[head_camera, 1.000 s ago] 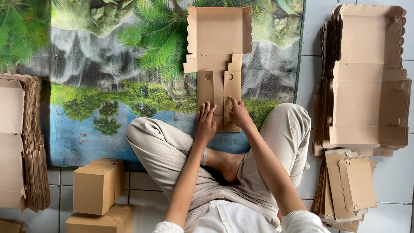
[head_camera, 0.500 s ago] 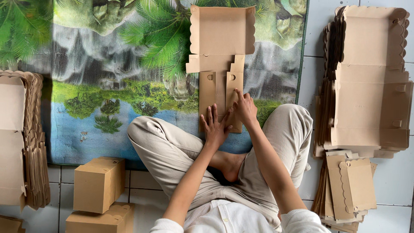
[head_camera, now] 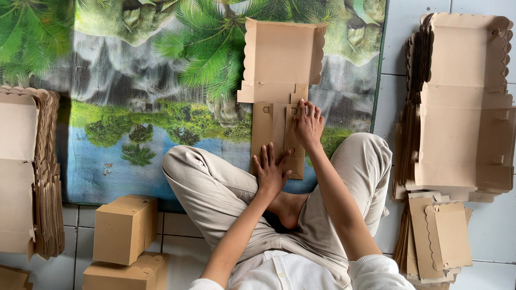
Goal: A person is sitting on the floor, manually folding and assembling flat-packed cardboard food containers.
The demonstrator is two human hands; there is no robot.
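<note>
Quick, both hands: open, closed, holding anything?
Left hand: open, flat on the cardboard blank.
Right hand: open, fingers pressing the blank's folded flap, gripping nothing.

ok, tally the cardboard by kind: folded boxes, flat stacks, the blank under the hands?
Assembled boxes: 2
Stacks of flat blanks: 3
Flat blank being worked, under left hand and right hand: 1
Total: 6

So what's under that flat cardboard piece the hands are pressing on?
Under the flat cardboard piece lies a picture mat with palms and water. The left hand and right hand press on it. The mat's part beneath is covered.
</note>
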